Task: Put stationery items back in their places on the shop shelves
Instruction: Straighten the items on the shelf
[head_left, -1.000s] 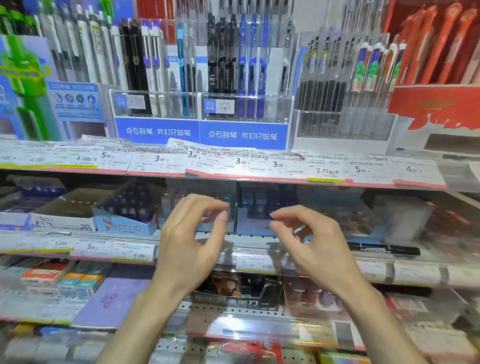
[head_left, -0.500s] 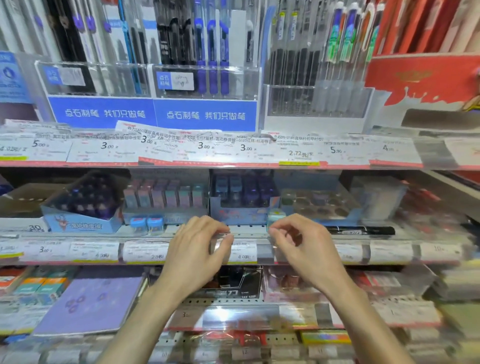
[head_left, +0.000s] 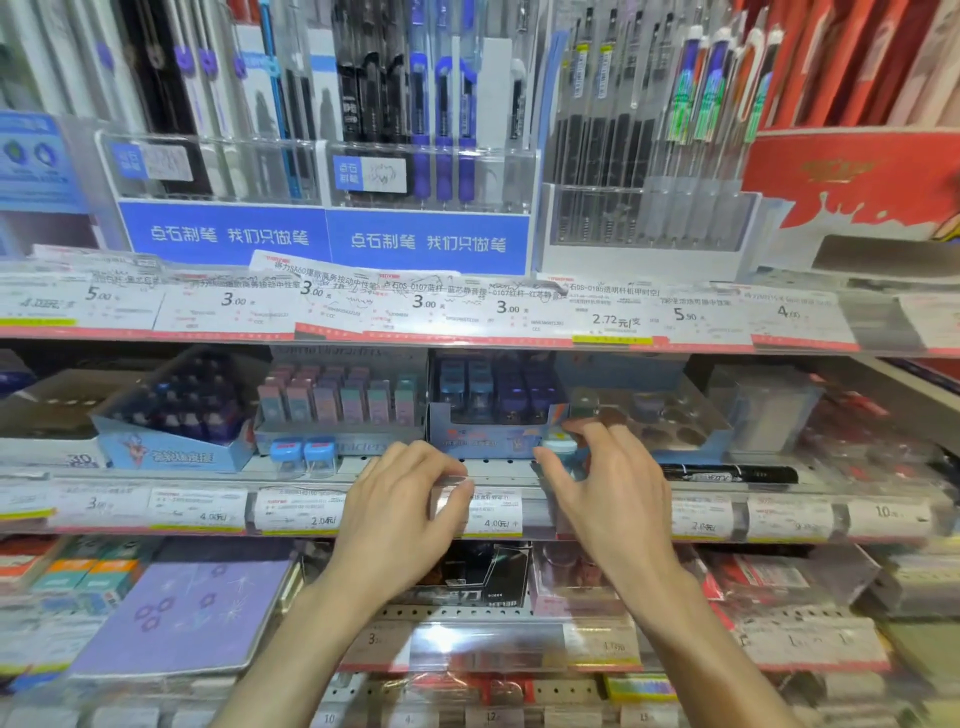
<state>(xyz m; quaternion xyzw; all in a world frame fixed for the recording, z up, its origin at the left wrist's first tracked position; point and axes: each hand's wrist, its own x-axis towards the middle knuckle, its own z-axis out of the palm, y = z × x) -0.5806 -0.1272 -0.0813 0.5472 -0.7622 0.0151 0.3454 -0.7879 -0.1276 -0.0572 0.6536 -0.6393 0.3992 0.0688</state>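
both hands hover at the front edge of the middle shelf (head_left: 498, 470). the left hand (head_left: 400, 519) is loosely curled with nothing seen in it. the right hand (head_left: 602, 488) has its fingers spread around a small pale-blue item (head_left: 558, 447), apparently straightening it just near the blue display box (head_left: 493, 431); whether it grips is unclear.

Both forearms rise from the lower edge toward frame centre — left hand (head_left: 402, 514) palm-down, fingers curled; right hand (head_left: 605, 493) beside it, fingers spread, nothing visibly gripped.
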